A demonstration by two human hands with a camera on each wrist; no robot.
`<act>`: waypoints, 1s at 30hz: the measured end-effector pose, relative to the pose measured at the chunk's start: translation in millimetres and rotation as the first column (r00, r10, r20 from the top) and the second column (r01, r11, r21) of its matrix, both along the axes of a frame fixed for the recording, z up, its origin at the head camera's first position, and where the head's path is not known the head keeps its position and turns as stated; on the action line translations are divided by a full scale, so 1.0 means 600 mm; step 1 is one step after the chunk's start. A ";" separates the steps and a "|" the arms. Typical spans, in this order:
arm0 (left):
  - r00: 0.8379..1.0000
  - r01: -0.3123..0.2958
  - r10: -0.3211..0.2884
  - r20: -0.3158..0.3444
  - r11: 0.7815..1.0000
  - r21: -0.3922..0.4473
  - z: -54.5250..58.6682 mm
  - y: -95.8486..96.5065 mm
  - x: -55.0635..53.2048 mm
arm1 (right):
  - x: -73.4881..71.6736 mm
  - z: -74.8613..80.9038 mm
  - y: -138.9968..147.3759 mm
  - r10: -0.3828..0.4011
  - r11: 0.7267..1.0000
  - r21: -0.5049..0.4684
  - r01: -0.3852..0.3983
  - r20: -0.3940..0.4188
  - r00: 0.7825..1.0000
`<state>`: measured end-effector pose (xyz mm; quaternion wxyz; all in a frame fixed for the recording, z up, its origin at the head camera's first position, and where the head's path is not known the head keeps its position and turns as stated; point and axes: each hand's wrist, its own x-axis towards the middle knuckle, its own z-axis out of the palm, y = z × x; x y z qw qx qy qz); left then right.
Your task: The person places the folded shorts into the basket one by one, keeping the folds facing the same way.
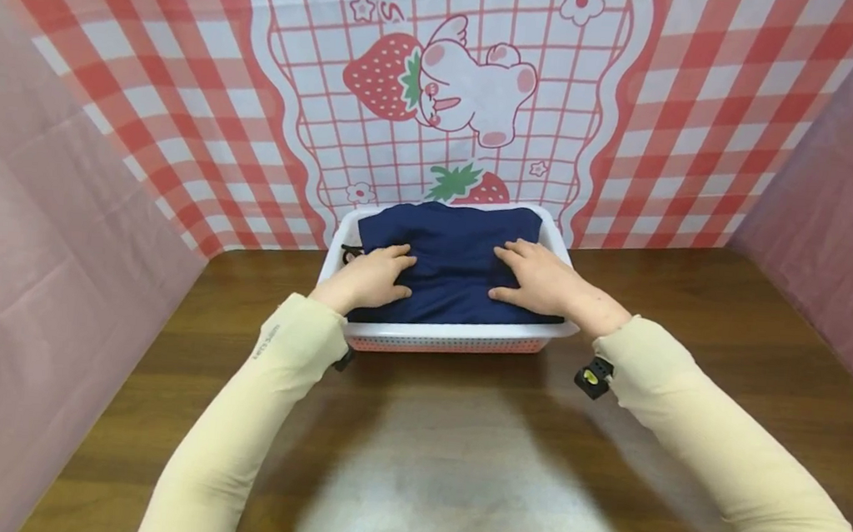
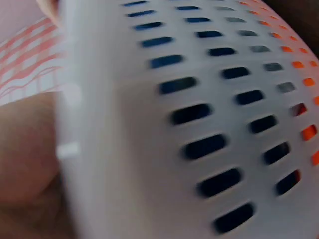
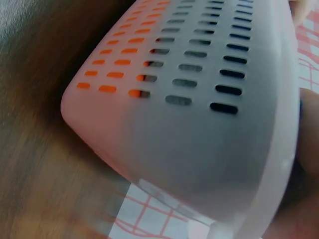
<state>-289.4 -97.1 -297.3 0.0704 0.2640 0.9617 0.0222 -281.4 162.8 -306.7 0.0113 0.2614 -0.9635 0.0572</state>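
A white perforated plastic basket [image 1: 459, 333] stands at the back of the table. Folded navy-blue cloth [image 1: 451, 260] fills its top; whether it is a garment cannot be told. On the left part of the cloth rests my left hand [image 1: 373, 278], fingers extended. My right hand [image 1: 543, 283] lies on the right part, fingers spread and pressing lightly or just touching. Through slots in the basket's wall [image 2: 134, 149], the left wrist view shows dark blue above and orange lower down. In the right wrist view the basket's side [image 3: 199, 149] hides most of the hand.
A small black item [image 1: 350, 253] shows at the basket's left inside edge. Behind hangs a red-and-white checked strawberry cloth [image 1: 440, 92]. Pink drapes [image 1: 58, 270] flank the wooden table [image 1: 449, 451], whose front part shines with glare.
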 end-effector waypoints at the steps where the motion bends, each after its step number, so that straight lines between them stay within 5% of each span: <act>1: 1.000 -0.020 0.021 0.013 1.000 -0.020 -0.005 0.000 -0.003 | -0.002 -0.001 0.000 -0.007 1.000 0.011 0.007 0.023 1.000; 7: 0.997 -0.065 0.068 0.046 0.995 -0.076 -0.019 -0.004 -0.010 | -0.013 -0.008 0.005 -0.037 0.998 0.056 0.031 0.116 0.993; 16: 0.985 0.022 -0.012 0.169 0.998 -0.056 -0.019 -0.014 -0.019 | -0.029 -0.012 0.003 -0.020 0.989 0.150 -0.006 0.173 0.985; 19: 0.993 0.002 -0.002 0.119 1.000 0.005 -0.006 -0.014 -0.017 | -0.030 -0.008 0.003 -0.021 0.992 0.122 0.001 0.161 0.987; 24: 0.995 -0.067 0.071 -0.076 0.996 0.060 0.016 -0.012 -0.015 | -0.031 0.002 0.007 -0.016 1.000 0.019 0.015 0.066 0.998; 30: 0.989 -0.131 0.137 0.054 0.986 -0.101 0.015 -0.012 -0.020 | -0.045 0.001 0.007 -0.010 1.000 0.018 0.009 0.038 0.999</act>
